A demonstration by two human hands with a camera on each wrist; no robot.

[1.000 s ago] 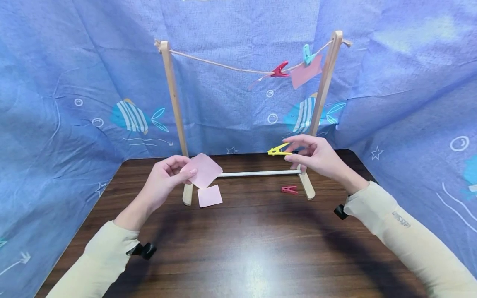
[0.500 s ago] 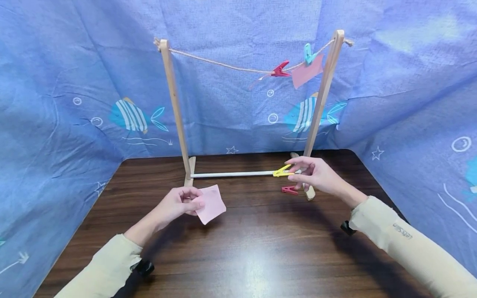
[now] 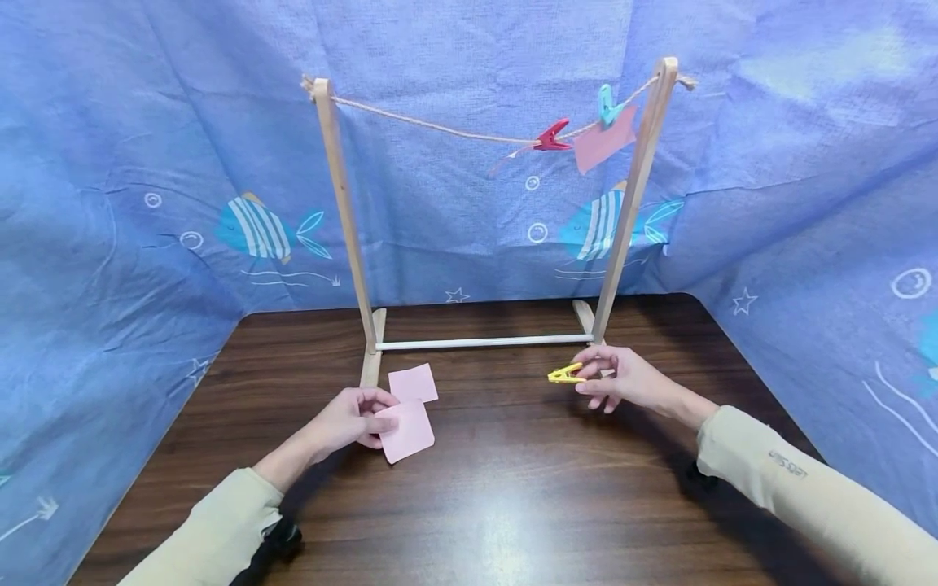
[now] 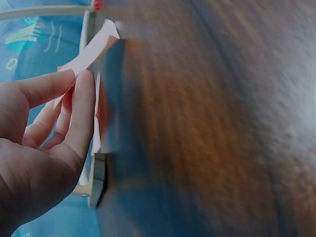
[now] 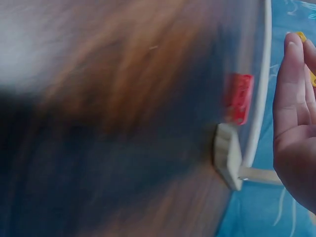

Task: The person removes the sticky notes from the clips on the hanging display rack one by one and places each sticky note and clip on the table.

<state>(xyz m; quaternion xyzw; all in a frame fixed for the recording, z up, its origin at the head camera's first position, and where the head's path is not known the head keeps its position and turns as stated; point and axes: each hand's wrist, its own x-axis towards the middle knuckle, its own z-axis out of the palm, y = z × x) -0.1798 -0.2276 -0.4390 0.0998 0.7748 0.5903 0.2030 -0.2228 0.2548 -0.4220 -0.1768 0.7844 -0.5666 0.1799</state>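
My left hand (image 3: 350, 421) pinches a pink paper square (image 3: 409, 437) between thumb and fingers, low over the table. A second pink square (image 3: 414, 381) lies flat just behind it, partly overlapped in the head view. On the other side, my right hand (image 3: 623, 381) holds a yellow clothespin (image 3: 563, 374) by its handle end, its nose pointing left. A red clothespin (image 5: 242, 98) lies on the table near the rack's right foot; in the head view the right hand and yellow clothespin hide it.
Behind the hands stands a wooden rack with a left post (image 3: 343, 195), a right post (image 3: 636, 195) and a white lower bar (image 3: 484, 343). From its sagging string hang a red clothespin (image 3: 553, 136) and a blue clothespin (image 3: 606, 106) gripping pink paper (image 3: 604, 142).
Both hands have come down toward the table, the left with its paper square and the right with the yellow clothespin. The right hand now covers the loose red clothespin in the head view.
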